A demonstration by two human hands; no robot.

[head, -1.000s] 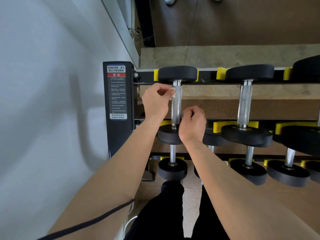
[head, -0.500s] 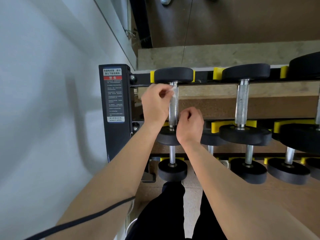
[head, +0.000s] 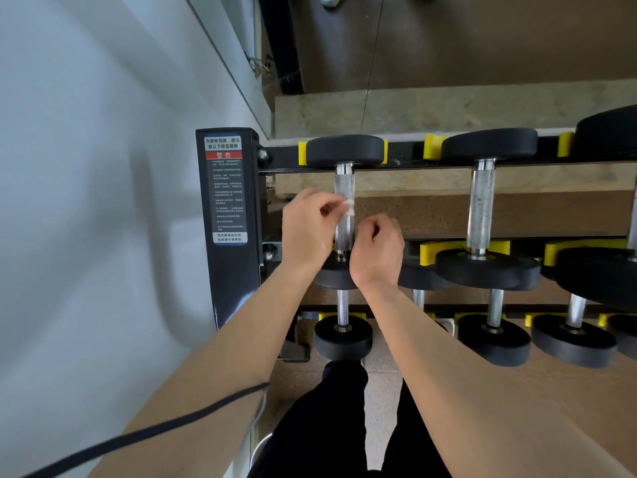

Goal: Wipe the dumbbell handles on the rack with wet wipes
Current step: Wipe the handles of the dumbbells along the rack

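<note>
The leftmost dumbbell on the rack's top tier has a knurled steel handle (head: pixel 344 191) between two black heads. My left hand (head: pixel 310 229) pinches a small white wet wipe (head: pixel 350 204) against the middle of that handle. My right hand (head: pixel 377 250) is curled just right of the handle's lower end, over the near head; I cannot see whether it grips anything. The black rack (head: pixel 231 270) with yellow cradles carries more dumbbells on the tiers below and to the right.
A second dumbbell handle (head: pixel 481 205) stands to the right on the same tier. The rack's left post bears a warning label (head: pixel 225 191) and stands against a white wall (head: pixel 86 201). Smaller dumbbells (head: pixel 343 336) fill the lower tier above my legs.
My left hand with the wipe has slid down the handle from its top end to about the middle. My right hand stays near the lower end.
</note>
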